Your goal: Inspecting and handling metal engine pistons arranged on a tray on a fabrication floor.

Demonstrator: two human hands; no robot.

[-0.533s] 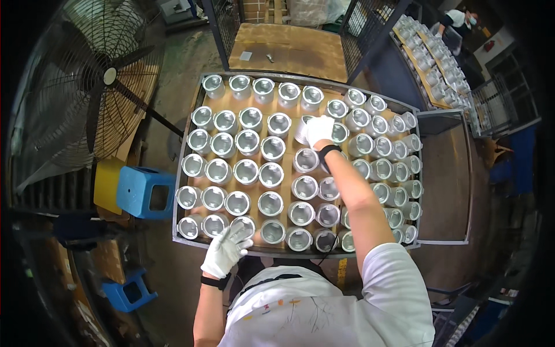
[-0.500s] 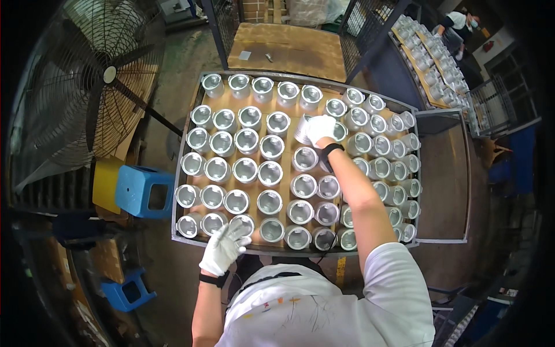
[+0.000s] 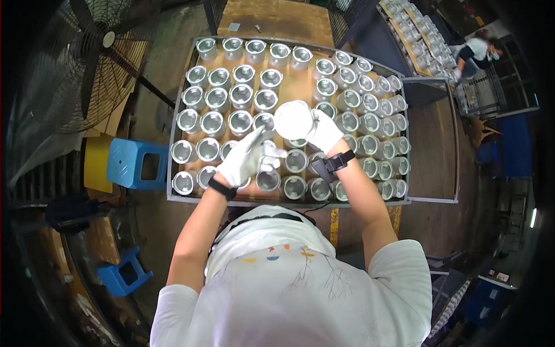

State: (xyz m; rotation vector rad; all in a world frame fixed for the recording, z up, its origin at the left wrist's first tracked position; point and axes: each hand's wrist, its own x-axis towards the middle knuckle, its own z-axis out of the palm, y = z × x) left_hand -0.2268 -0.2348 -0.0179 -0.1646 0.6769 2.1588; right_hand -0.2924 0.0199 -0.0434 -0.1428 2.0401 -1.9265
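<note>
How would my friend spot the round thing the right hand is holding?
Find the big tray of silvery cups in the middle. Near the tray's centre, the person's white-gloved right hand grips the round thing, just left of that hand. Unlike the cups around it, which show grey insides, this one's round face glows bright white.

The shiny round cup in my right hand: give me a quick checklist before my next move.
1. Right hand grips the cup: ok, at its right side.
2. Left hand free: ok, fingers spread, nothing seen in it.
3. White gloves worn: ok, on both hands.
4. Held cup's bright face readable: not ok, glare whites it out.
5. Left hand off the standing cups: cannot tell, it overlaps some in this view.
6. Co-worker away from both hands: ok, off at upper right.
</note>
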